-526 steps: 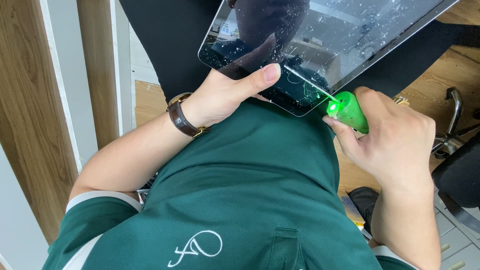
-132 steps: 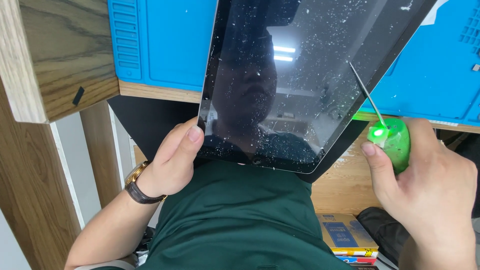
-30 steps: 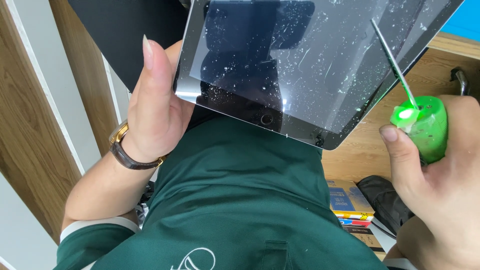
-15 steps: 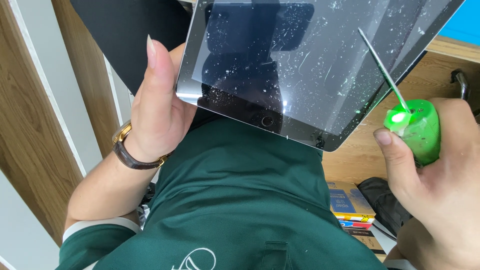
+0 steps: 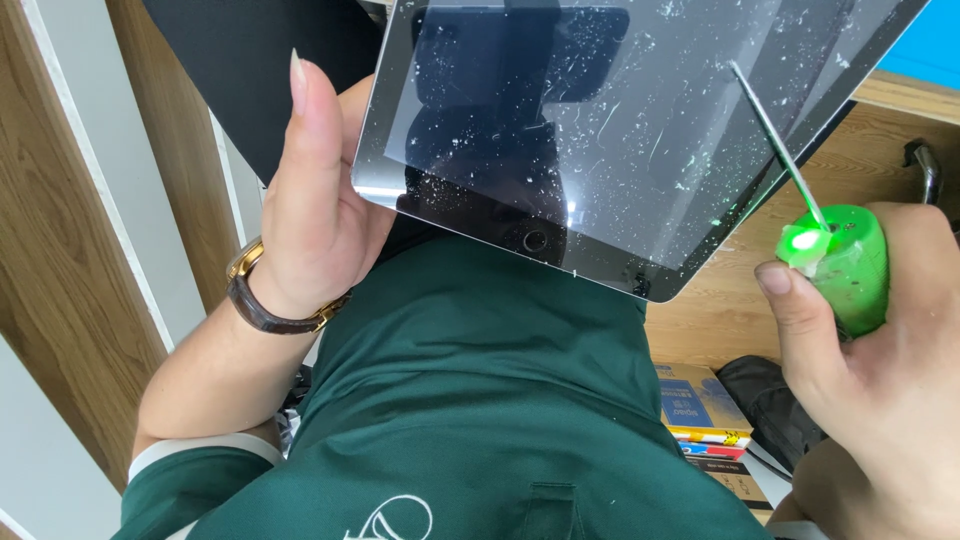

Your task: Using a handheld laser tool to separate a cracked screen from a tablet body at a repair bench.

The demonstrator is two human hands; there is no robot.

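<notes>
closest to my camera is the dark green shirt (image 5: 480,400), filling the lower middle of the view. low on the right, past the shirt's edge, i see a small stack of boxes (image 5: 705,415) with blue and yellow faces, and a black bag (image 5: 770,405) just beside them.

my right hand (image 5: 880,390) is curled tight around the green handle of a screwdriver (image 5: 845,265); the thumb lies along the handle's near side and the thin metal shaft slants up and left, its tip over the glass near the tablet's right edge. i cannot tell whether the tip touches.

my left hand (image 5: 310,200) wears a brown-strapped wristwatch (image 5: 270,300). its palm cups the tablet's left edge, thumb stretched straight upward beside the frame; the fingers go behind the tablet and are hidden.

the tablet (image 5: 620,130) is held tilted over my lap, dark screen facing me, speckled with white flecks, its round button at the lower edge.

beyond it lie a wooden bench edge (image 5: 900,140) and a sliver of blue mat (image 5: 925,50) at the upper right.
</notes>
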